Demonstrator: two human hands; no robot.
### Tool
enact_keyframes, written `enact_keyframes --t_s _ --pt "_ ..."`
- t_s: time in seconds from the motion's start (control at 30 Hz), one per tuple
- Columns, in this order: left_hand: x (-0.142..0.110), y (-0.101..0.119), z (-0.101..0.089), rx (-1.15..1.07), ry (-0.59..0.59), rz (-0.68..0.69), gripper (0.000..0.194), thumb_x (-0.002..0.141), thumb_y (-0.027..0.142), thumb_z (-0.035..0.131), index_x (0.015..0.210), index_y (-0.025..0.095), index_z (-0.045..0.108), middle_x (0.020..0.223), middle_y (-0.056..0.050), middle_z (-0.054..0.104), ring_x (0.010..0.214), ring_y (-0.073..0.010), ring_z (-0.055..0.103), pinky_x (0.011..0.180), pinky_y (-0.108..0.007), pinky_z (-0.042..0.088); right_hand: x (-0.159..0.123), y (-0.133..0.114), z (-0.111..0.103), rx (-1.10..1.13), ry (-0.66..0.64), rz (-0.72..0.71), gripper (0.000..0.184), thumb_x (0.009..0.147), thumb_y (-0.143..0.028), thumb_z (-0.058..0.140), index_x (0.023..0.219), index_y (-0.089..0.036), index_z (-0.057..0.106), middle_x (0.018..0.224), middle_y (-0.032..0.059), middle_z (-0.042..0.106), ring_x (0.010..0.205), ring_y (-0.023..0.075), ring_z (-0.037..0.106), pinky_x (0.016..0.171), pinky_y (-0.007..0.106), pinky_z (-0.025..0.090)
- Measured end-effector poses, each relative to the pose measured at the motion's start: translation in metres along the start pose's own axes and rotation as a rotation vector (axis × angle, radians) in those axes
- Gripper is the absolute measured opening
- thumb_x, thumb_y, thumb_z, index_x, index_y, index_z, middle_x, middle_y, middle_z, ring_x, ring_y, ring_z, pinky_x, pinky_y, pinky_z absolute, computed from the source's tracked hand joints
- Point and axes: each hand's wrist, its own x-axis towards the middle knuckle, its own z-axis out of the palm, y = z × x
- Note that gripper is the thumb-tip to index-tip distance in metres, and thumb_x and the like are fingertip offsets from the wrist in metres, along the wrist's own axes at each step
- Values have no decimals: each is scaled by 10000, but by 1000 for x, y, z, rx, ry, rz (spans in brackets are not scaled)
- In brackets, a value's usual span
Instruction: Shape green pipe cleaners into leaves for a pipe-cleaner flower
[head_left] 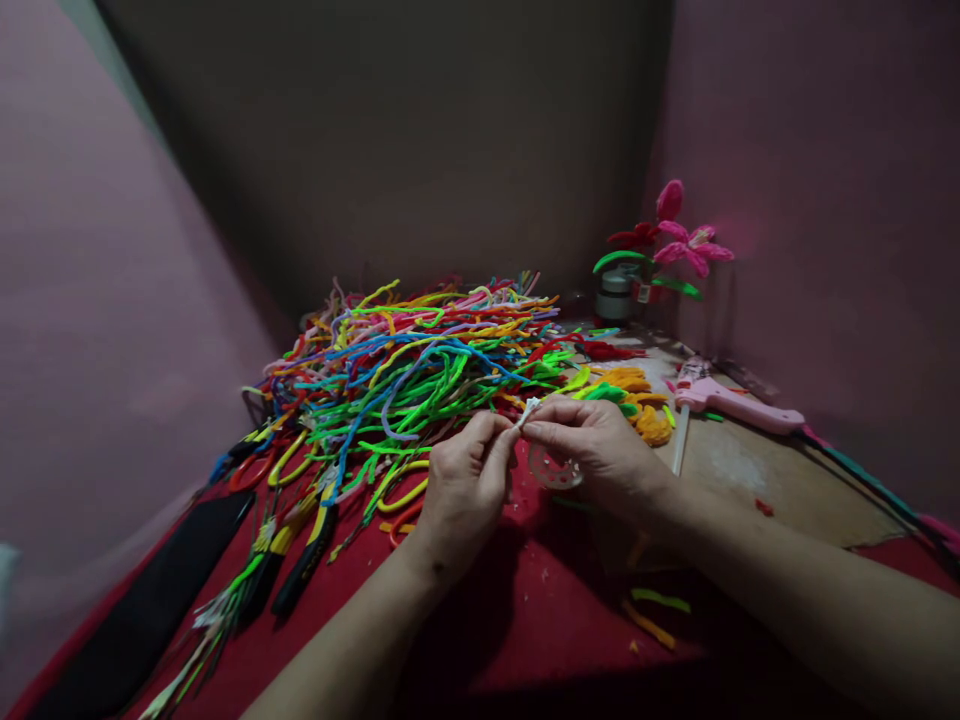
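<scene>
My left hand point(469, 480) and my right hand point(600, 445) meet over the middle of the table, fingertips pinched together. Between them is a small white piece point(531, 407) with a splayed tip; its lower part is hidden by the fingers, and its kind is too small to make out. Just under my right hand lies a pale, see-through curved object point(553, 470), partly covered. Behind both hands rises a heap of many-coloured pipe cleaners point(427, 370). Bunches of orange pipe cleaner pieces point(651, 422) lie just past my right hand.
A pink glue gun point(739, 402) rests on a board point(750, 470) at right, its cord trailing off. Pliers point(306, 565), yellow-handled scissors point(403, 488) and a black flat object point(150, 600) lie at left. Pink pipe cleaner flowers point(694, 248) stand at the back right.
</scene>
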Motion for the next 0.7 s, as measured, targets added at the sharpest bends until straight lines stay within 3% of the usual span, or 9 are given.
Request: enact_keyframes --t_s 0.17,0.3,0.43,0.53,0.6,0.7 --pt "4 8 -2 -476 -158 -302 218 790 333 522 676 151 484 478 67 467 297 -27 363 306 -148 275 -1 1 0 81 -11 57 185 666 -312 670 638 -139 612 606 -16 549 541 76 450 537 233 328" --pt "4 6 -4 -699 -245 -387 225 743 345 582 694 144 494 515 62 483 281 -18 341 264 -146 259 -3 2 -2 179 -66 142 203 650 -317 695 742 -141 652 664 20 614 567 104 520 551 247 368" --pt "4 -3 -7 -784 -392 -439 225 741 343 586 712 132 514 534 68 445 273 3 261 260 -150 273 -4 3 -3 259 -96 194 210 627 -290 722 780 -156 673 682 26 634 598 117 561 581 253 403" --pt "5 -8 -6 -827 -461 -406 226 762 357 552 751 132 526 571 56 461 287 -9 302 264 -163 283 -5 2 -2 241 -66 199 159 619 -277 729 705 -158 665 649 8 604 570 101 539 556 235 400" --pt "5 -7 -3 -761 -412 -329 247 769 384 532 753 137 526 598 39 494 322 -33 390 290 -174 315 -6 2 -1 227 -13 183 148 613 -269 733 678 -158 660 645 -1 582 571 95 526 556 229 401" --pt "4 -7 5 -488 -259 -195 245 767 391 532 755 146 534 588 24 520 397 -73 489 355 -186 349 -6 3 0 170 86 152 150 614 -278 730 686 -161 668 681 4 579 592 98 518 563 226 400"
